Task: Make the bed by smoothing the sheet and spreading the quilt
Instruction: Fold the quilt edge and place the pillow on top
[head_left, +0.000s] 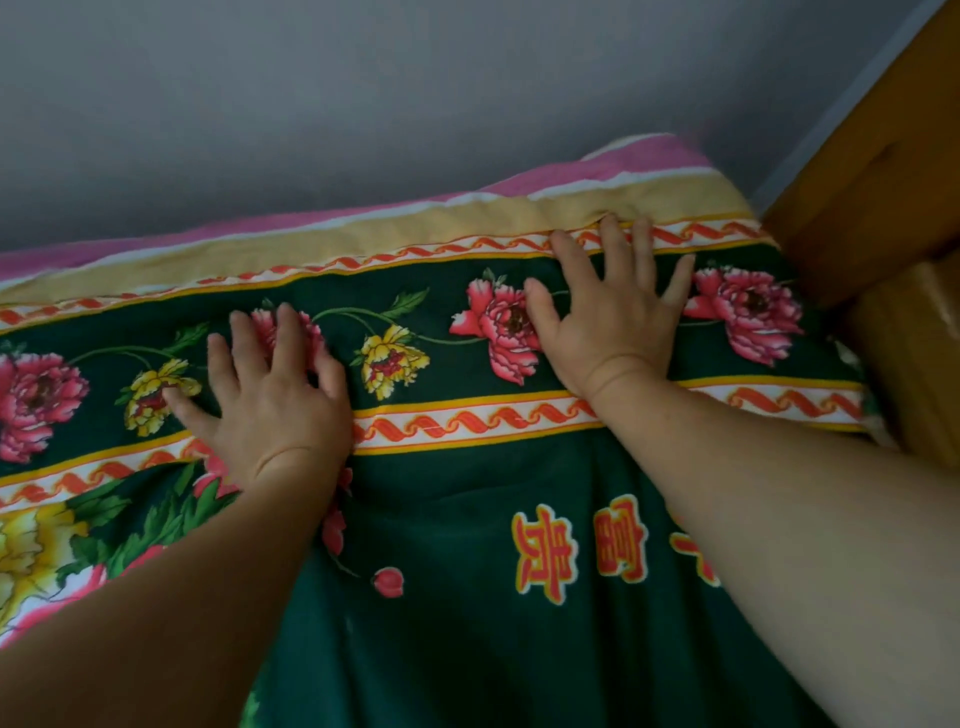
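Note:
A dark green sheet (467, 545) with pink and yellow flowers, red wave borders and a pale yellow edge band covers the bed. My left hand (275, 400) lies flat on it, fingers spread, over the flower band at the centre left. My right hand (613, 317) presses flat farther up and to the right, its fingertips reaching the upper wave border near the yellow band. A pink layer (613, 166) shows beyond the sheet's far edge, against the wall. Shallow folds run through the green cloth between my forearms.
A grey wall (363, 104) rises directly behind the bed's far edge. A wooden headboard or bed frame (872, 171) stands at the right, with a brownish panel (909, 364) below it beside the sheet's corner.

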